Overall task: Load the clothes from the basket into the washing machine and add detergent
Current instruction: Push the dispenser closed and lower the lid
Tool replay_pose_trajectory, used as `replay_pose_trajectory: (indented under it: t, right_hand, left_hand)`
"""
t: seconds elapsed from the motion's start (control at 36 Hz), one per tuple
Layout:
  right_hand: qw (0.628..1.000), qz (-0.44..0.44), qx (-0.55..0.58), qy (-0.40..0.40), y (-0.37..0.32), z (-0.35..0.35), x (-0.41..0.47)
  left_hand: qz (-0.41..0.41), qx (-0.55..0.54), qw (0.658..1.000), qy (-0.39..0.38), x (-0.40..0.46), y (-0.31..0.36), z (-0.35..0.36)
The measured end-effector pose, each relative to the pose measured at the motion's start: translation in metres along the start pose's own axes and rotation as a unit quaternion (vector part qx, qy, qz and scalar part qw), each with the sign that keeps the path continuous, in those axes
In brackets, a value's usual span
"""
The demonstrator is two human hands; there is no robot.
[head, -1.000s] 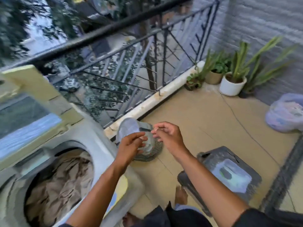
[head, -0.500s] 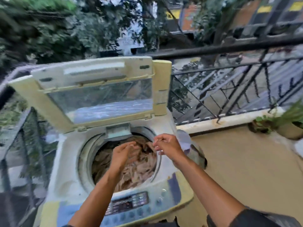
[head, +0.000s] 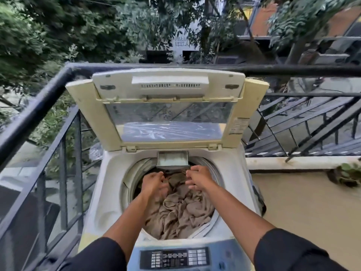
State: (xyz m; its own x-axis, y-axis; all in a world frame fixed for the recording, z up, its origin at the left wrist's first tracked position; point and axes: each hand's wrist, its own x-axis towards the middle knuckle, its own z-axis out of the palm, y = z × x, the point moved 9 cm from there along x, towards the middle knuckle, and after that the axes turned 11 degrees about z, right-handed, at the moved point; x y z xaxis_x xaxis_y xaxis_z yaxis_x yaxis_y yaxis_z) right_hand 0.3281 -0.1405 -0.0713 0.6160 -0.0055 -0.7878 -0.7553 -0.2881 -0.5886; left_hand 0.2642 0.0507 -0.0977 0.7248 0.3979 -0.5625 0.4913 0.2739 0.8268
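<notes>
A white top-loading washing machine stands in front of me with its lid raised. Crumpled tan clothes fill the drum. A small detergent drawer sticks out at the drum's back rim. My left hand hovers over the clothes just below the drawer, fingers bent downward, with nothing visible in it. My right hand is beside it, a small gap between them, fingers curled toward the left. Whether it pinches anything is hidden.
The control panel lies at the machine's near edge. A black metal railing runs along the left and behind. To the right are tan balcony floor, a potted plant and a dark object's edge behind the machine.
My view swung left from the balcony floor and basket to the machine. Both hands moved from in front of the basket to over the drum, near the drawer.
</notes>
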Motion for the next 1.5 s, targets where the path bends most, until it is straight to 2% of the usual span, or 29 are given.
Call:
replay_pose_trajectory:
  t: [0.17,0.36,0.64,0.94,1.5]
  right_hand:
    - [0.995,0.072,0.045,-0.058,0.007,0.023,0.019]
    - [0.988,0.098,0.091,-0.073,0.006,0.038,0.034]
    - [0.981,0.088,0.166,-0.046,0.004,0.036,0.054]
    - [0.970,0.069,0.232,-0.008,-0.009,0.038,0.066]
    - [0.973,0.069,0.222,0.004,-0.029,0.038,0.073]
  left_hand:
    - [0.011,-0.008,1.000,-0.012,0.040,-0.005,0.001]
    - [-0.006,-0.019,1.000,-0.012,0.062,-0.015,0.001]
    - [0.009,-0.081,0.996,0.023,0.069,-0.012,0.007]
    - [0.030,-0.079,0.996,0.030,0.080,0.000,0.009]
    - [0.019,-0.056,0.998,0.035,0.092,0.018,0.017]
